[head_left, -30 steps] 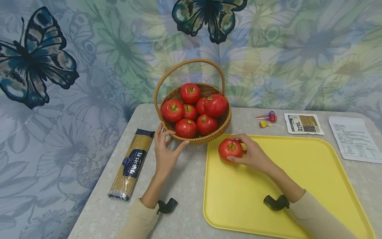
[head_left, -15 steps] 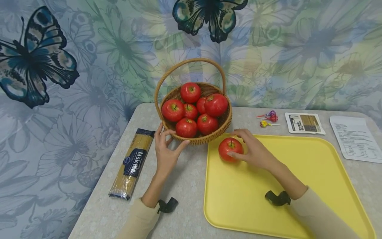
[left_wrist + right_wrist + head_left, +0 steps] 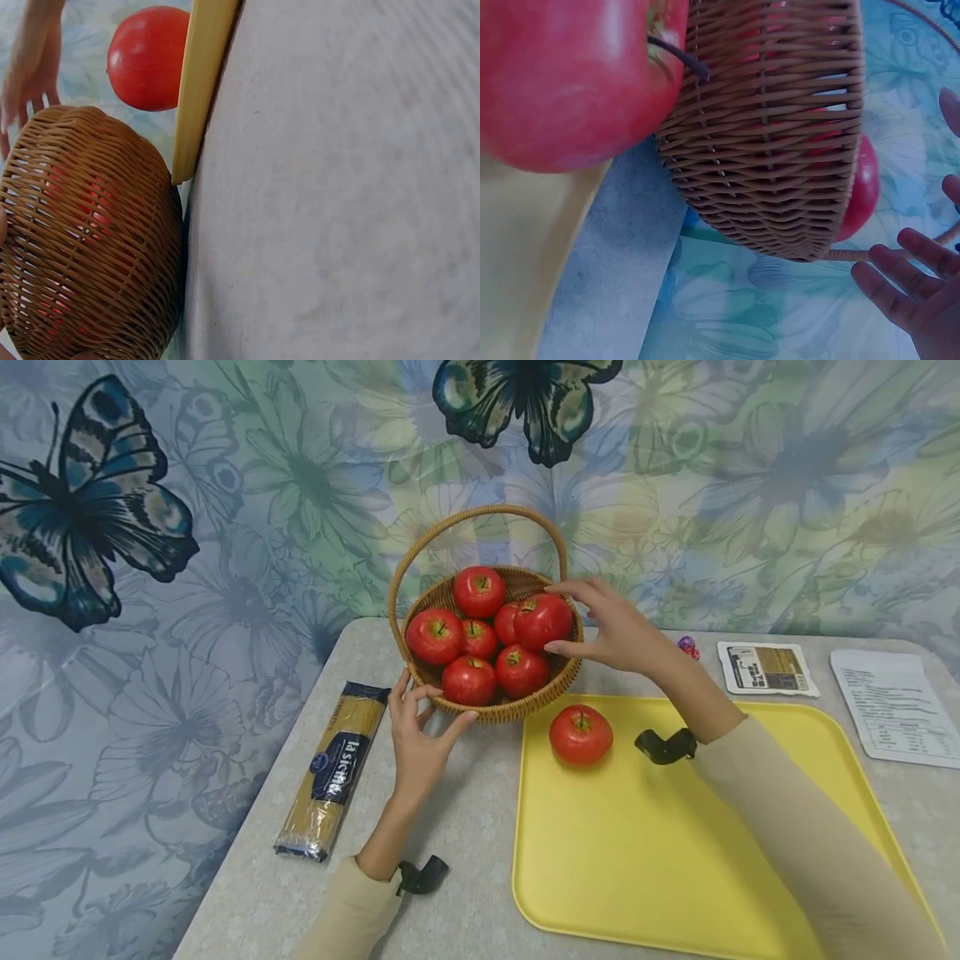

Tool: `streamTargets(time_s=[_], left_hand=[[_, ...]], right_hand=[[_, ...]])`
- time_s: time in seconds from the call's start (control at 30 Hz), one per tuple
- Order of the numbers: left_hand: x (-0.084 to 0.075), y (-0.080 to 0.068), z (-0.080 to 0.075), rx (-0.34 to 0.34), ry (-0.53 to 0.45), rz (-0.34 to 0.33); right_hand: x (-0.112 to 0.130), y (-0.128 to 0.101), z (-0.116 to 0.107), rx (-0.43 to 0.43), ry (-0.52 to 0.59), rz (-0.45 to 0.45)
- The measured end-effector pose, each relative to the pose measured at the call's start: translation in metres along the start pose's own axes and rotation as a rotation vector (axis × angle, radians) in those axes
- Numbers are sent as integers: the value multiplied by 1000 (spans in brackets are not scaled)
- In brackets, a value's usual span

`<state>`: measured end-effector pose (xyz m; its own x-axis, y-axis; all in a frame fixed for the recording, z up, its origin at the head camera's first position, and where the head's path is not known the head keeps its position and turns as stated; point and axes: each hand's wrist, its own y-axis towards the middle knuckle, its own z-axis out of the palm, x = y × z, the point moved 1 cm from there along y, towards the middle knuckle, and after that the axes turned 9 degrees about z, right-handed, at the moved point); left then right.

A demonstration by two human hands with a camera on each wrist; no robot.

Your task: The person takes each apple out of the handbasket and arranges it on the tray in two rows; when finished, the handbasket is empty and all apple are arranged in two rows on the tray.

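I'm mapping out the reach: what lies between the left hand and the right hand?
In the head view, the basket with seven apples showing lies between the left hand, at its near rim, and the right hand, at its right side.

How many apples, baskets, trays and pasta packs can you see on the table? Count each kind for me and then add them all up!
Apples: 8 showing (7 in the basket, 1 on the tray)
Basket: 1
Tray: 1
Pasta pack: 1
Total: 11
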<state>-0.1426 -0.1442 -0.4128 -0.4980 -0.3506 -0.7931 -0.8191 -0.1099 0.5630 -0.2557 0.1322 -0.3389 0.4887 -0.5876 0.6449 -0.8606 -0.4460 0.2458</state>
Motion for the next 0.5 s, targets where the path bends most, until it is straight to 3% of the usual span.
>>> streamTargets(time_s=[0.2,0.5], left_hand=[[-1,0,-1,4,1,-11],[-3,2,-2,17,21,-5]], right_hand=[[-6,25,15,55,-29,73],[-11,31,28,46,-104,138]])
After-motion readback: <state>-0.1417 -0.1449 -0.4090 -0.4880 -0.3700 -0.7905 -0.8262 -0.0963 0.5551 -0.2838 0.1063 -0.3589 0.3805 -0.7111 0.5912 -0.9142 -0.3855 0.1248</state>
